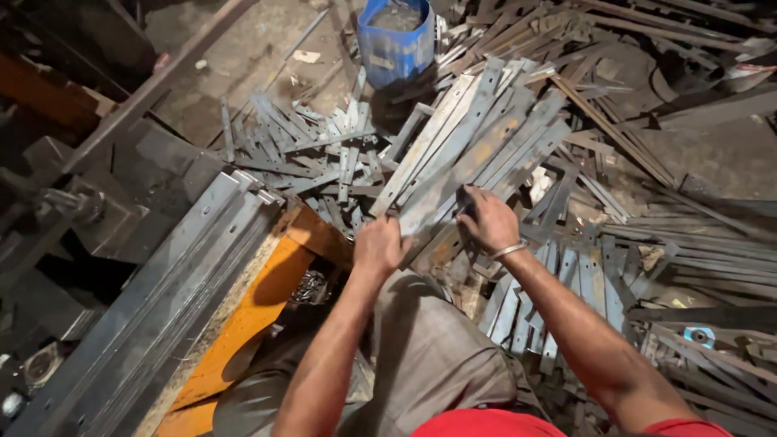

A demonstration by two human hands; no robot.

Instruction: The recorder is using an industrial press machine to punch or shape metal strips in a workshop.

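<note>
My left hand (379, 244) is closed around the near end of a long flat steel strip (477, 133). That strip lies in a bundle of similar strips running up to the right. My right hand (488, 220), with a metal bangle on its wrist, grips the near end of the neighbouring strips in the same bundle. Both forearms reach out from the bottom of the view over my knees in grey-brown trousers (429, 356).
Short cut metal pieces (324, 154) lie heaped to the left of the bundle, more strips (688, 243) to the right. A blue plastic bucket (395, 36) stands at the top. Long steel angle bars (170, 283) rest on an orange wooden bench (259, 307) at left.
</note>
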